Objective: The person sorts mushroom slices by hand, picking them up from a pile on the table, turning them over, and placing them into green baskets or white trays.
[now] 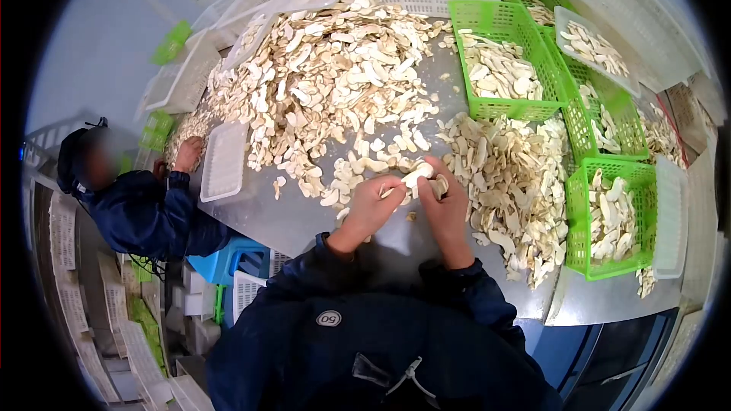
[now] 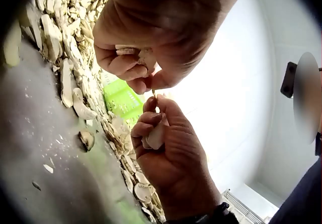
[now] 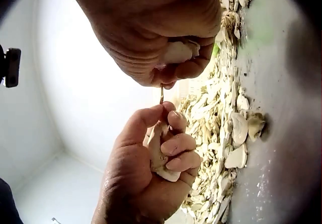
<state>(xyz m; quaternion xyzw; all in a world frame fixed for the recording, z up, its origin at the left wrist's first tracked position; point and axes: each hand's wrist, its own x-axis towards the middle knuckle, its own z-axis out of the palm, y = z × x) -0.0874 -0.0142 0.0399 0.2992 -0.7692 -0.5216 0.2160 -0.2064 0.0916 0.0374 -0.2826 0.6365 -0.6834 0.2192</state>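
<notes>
In the head view, my left hand (image 1: 369, 209) and right hand (image 1: 445, 209) meet over the table's front part, fingertips close together around pale mushroom slices (image 1: 416, 175). The left wrist view has my left hand (image 2: 156, 30) large at the top, fingers curled round slices, facing my right hand (image 2: 176, 156), which holds a white slice (image 2: 157, 136) in its palm. A thin piece (image 3: 162, 94) spans the pinched fingertips in the right wrist view. There my left hand (image 3: 146, 163) grips a long slice (image 3: 157, 151) below my right hand (image 3: 156, 32).
A big heap of slices (image 1: 327, 68) covers the metal table (image 1: 297, 224); another pile (image 1: 518, 183) lies to the right. Green baskets (image 1: 499, 110) of slices stand beyond it. A white tray (image 1: 225, 161) lies left, near another person (image 1: 152, 209) with a hand at the slices.
</notes>
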